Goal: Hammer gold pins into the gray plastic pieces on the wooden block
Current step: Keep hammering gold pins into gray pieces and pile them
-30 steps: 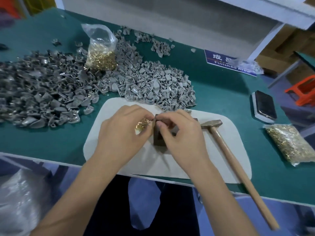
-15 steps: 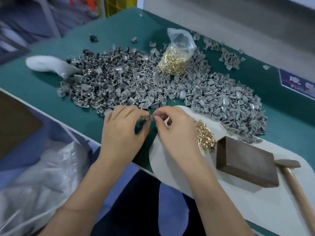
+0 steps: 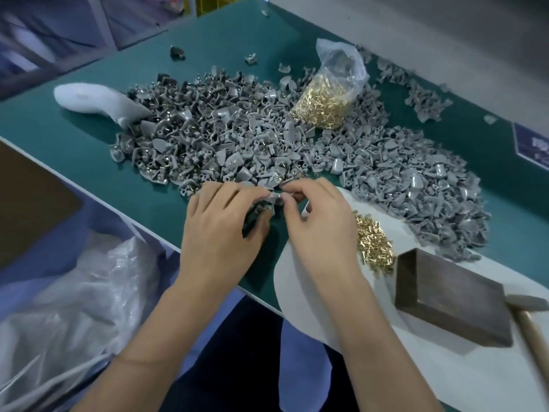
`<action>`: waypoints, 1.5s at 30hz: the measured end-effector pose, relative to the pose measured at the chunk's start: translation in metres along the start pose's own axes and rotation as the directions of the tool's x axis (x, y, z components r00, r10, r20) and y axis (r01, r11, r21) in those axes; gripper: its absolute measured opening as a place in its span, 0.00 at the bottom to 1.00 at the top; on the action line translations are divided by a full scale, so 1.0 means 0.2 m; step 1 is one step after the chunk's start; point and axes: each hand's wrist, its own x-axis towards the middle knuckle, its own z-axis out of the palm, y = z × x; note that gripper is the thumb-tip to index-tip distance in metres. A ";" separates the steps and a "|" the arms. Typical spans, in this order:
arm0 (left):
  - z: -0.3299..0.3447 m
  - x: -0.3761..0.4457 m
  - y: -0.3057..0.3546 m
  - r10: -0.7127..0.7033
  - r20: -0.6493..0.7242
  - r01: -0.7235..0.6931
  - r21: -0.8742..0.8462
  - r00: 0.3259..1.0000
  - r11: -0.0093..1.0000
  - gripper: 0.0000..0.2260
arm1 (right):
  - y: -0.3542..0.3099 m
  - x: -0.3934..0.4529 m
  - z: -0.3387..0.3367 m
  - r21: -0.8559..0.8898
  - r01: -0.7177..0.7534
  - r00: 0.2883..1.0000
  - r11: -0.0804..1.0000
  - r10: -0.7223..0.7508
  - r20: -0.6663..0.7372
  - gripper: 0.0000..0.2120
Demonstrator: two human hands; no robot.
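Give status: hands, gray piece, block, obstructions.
Left hand and right hand pinch one gray piece. Wooden block bare, hammer untouched. Nothing blocking.

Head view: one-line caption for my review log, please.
Both hands, left and right, pinch a gray plastic piece beside the pile; wooden block and hammer lie unused.

- Left hand (image 3: 221,230): bare, no glove, no ring or watch to be seen.
- Right hand (image 3: 322,230): bare too, nails short and plain.
- Forearms (image 3: 377,337): both bare to the bottom edge of the view, no sleeve showing, nothing on the wrists.
- Clothing (image 3: 237,352): dark, navy or black, seen between the arms below the table edge; garment type cannot be told.
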 end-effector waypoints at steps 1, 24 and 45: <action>0.00 0.00 0.02 0.023 -0.008 -0.023 -0.019 1.000 1.000 0.11 | 0.01 -0.01 -0.02 -0.006 0.001 1.000 1.000 -0.001 -0.001 0.04; 0.19 -0.08 0.49 0.066 0.361 -0.023 -0.123 0.930 0.992 0.08 | 0.49 -0.43 -0.60 -0.265 -0.279 0.906 0.923 0.162 -0.390 0.09; 0.24 -0.05 0.56 0.180 0.502 -0.367 0.303 0.846 0.879 0.15 | 0.51 -0.50 -0.57 -0.262 -0.171 0.871 0.950 0.021 -0.492 0.08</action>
